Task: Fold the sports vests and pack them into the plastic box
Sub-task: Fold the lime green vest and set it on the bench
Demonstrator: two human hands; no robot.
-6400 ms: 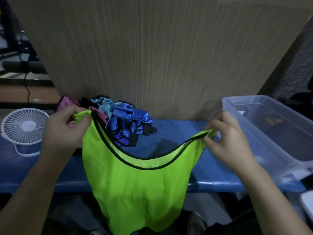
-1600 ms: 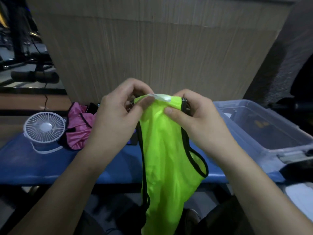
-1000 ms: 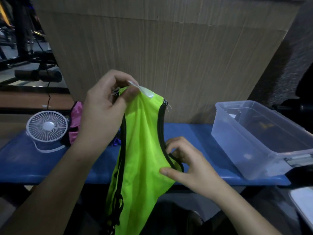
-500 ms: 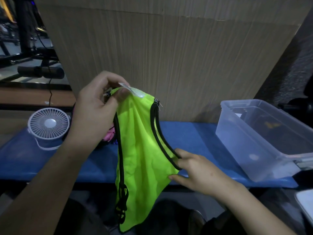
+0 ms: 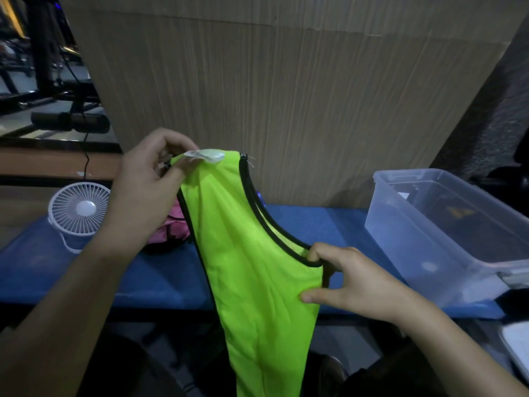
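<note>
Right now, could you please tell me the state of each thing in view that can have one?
Green vest: held up, hanging, not yet fully folded.
Left hand: pinches the vest's top.
Right hand: grips the vest's black-trimmed edge.
Plastic box: lid off, no vests visible inside.
Pink vest: crumpled on the blue bench.
Fan: upright; running or not, unclear.

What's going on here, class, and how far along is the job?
A person holds a neon green vest up over the blue bench. The left hand pinches its top strap; the right hand grips the black-trimmed armhole edge. It is not yet in the plastic box. A pink vest lies by a white fan.
</note>
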